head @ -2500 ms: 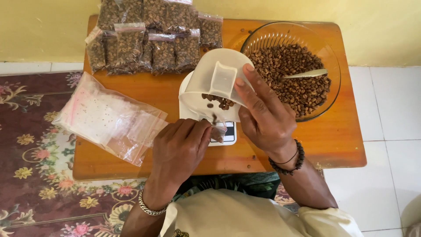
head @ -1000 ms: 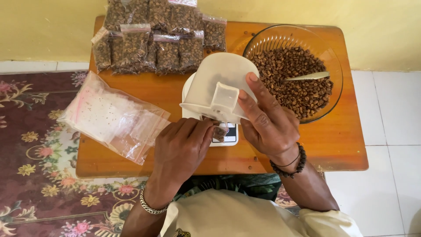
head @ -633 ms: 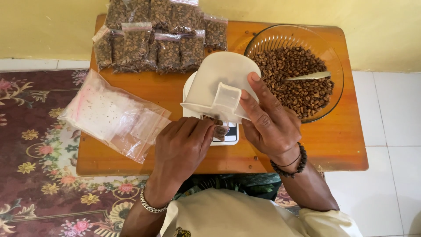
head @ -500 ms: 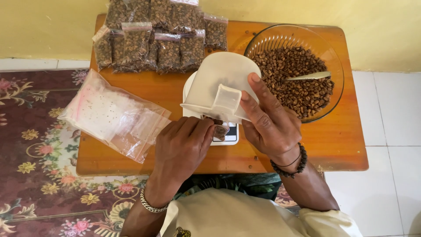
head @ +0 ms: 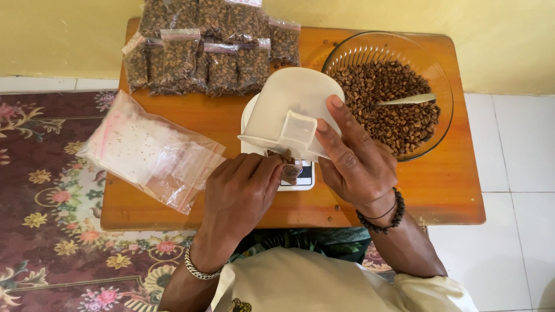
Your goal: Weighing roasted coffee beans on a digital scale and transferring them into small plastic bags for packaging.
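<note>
Coffee beans tipped from a white scale tray into a small bag over a wooden table.

At the left edge of the wooden table (head: 173, 216) lies a pile of empty clear zip bags (head: 147, 151), with filled bean bags (head: 208, 49) stacked at the back. The left hand (head: 240, 193) is closed, pinching open a small clear bag (head: 290, 171) that holds a few beans, just under the tray's spout. The right hand (head: 352, 159) grips the tilted white scale tray (head: 289, 112) above a white digital scale (head: 303, 179). At the right, a glass bowl (head: 347, 49) holds roasted coffee beans (head: 390, 98) and a spoon (head: 407, 100).
</note>
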